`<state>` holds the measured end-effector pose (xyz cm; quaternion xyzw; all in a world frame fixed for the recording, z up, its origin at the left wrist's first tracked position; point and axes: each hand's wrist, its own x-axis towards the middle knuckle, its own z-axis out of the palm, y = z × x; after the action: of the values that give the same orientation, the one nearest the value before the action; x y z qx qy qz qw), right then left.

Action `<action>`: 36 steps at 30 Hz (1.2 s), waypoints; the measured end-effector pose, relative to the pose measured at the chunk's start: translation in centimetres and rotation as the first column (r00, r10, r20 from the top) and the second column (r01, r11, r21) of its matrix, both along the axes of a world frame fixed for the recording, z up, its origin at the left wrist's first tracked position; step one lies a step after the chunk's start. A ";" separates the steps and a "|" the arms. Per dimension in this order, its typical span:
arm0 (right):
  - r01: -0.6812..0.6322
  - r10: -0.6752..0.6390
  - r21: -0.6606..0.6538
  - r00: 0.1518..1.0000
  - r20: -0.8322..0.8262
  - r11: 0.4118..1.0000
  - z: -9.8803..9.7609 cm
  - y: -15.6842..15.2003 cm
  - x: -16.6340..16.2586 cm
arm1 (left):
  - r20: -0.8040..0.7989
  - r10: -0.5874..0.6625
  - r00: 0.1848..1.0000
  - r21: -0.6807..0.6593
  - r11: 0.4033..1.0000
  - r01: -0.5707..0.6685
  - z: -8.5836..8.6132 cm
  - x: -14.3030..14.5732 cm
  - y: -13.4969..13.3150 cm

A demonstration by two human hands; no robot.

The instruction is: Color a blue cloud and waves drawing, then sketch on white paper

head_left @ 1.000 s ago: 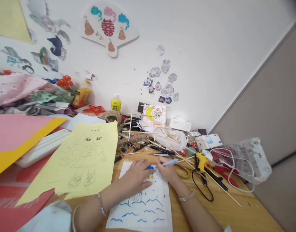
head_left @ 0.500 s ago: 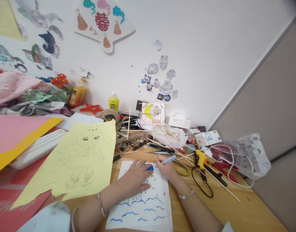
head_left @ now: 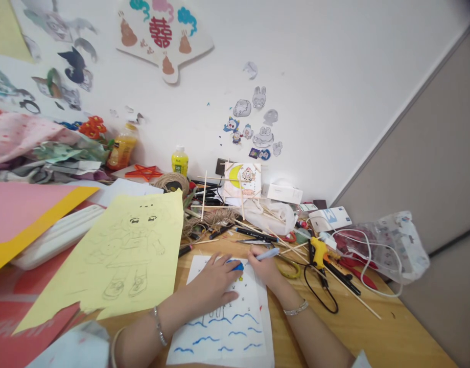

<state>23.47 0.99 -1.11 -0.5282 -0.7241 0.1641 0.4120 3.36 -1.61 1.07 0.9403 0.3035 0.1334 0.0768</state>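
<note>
Wood counter [head_left: 376, 340], clutter at back; drawing sheet [head_left: 235, 327] lies just R of yellow paper [head_left: 135, 245]. R hand [head_left: 262, 265] grip clamped on blue pen [head_left: 269, 253] over sheet; L hand [head_left: 217, 281] flat on it, grip apart.

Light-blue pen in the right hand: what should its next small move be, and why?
Probably a short, light stroke near the top right of the white paper with blue wave lines: the right hand already grips the light-blue pen there, and the left hand lies spread over the sheet, seemingly steadying it. Tip contact isn't clear.
</note>
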 end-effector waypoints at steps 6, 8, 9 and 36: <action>-0.011 0.011 -0.015 1.000 -0.015 1.000 0.1 -0.1 0.0 | 0.007 0.000 1.000 0.014 1.000 0.000 0.0 0.0 0.0; -0.008 0.008 -0.017 1.000 -0.024 1.000 0.2 -0.1 -0.1 | 0.008 -0.001 1.000 0.019 1.000 0.001 0.0 0.0 0.0; -0.007 0.006 -0.018 1.000 -0.028 1.000 0.2 -0.1 -0.1 | 0.007 -0.001 1.000 0.021 1.000 0.001 0.0 0.0 0.0; -0.102 0.103 -0.051 0.994 0.022 0.994 0.3 0.0 -0.2 | -0.065 0.096 0.993 0.093 0.992 -0.090 -0.7 0.1 0.2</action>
<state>23.28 0.94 -0.85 -0.5025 -0.7509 0.1964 0.3809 3.41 -1.39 0.40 0.9317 0.3432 0.1176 0.0177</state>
